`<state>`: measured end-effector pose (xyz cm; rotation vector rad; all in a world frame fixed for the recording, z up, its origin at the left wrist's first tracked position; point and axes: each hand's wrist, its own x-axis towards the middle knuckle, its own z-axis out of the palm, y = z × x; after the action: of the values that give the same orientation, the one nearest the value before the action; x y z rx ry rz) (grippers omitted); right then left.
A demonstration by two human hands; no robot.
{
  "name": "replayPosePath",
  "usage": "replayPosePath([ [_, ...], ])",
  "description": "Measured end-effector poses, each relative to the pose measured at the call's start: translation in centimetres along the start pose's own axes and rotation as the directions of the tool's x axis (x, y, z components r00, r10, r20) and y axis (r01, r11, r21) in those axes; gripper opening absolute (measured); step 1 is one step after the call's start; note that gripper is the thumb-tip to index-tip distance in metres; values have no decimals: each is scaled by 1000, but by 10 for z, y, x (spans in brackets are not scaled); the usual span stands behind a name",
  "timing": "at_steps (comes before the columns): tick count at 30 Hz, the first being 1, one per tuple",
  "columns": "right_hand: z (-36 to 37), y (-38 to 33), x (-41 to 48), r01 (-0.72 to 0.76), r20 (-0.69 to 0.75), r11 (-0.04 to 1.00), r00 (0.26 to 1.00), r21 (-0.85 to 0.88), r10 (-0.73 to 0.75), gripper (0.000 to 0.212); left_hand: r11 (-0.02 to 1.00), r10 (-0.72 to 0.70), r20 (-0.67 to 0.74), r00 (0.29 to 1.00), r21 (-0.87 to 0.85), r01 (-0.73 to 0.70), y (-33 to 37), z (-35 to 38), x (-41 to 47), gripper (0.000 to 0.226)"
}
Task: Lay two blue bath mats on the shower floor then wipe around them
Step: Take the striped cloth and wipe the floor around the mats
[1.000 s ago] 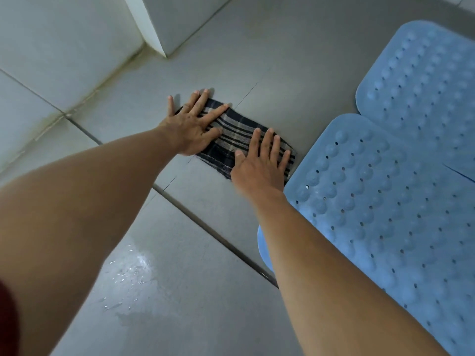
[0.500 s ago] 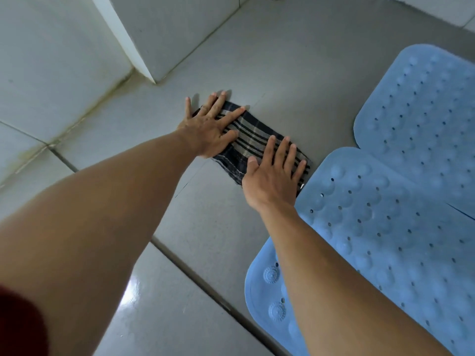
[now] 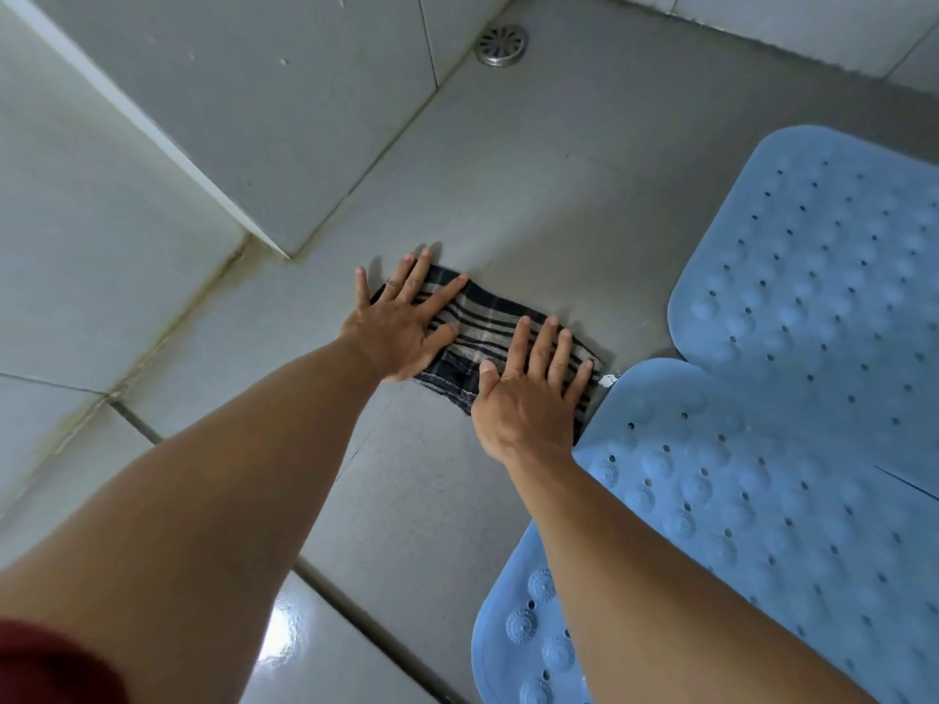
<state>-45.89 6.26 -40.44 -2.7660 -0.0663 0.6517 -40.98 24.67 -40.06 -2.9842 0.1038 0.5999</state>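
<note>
A dark plaid cloth (image 3: 482, 327) lies flat on the grey shower floor (image 3: 533, 205). My left hand (image 3: 401, 322) presses on its left end with straight, spread fingers. My right hand (image 3: 528, 393) presses on its right end the same way. Two blue bath mats lie on the floor at the right: the near mat (image 3: 737, 525) under my right forearm, and the far mat (image 3: 823, 276) beyond it. The cloth's right end touches the near mat's top corner.
A round metal drain (image 3: 501, 44) sits in the far floor corner. A tiled wall (image 3: 244, 94) juts out at the left, its corner just beyond my left hand. A dark grout line (image 3: 366, 622) crosses the near floor, where a glossy wet patch shines.
Both hands have pushed the cloth forward along the floor beside the near mat, toward the drain. The view has tilted up, and the drain and far wall have come into sight.
</note>
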Motion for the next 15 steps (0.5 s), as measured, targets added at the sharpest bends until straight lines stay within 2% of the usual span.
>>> replayPosePath([
  [9, 1, 1, -4, 10, -64, 999, 998, 39, -7, 66, 997, 68, 52, 996, 22, -69, -7, -1, 2, 65],
  [15, -4, 0, 8, -35, -106, 998, 994, 57, 41, 65, 992, 122, 58, 991, 32, -124, -9, -13, 31, 65],
])
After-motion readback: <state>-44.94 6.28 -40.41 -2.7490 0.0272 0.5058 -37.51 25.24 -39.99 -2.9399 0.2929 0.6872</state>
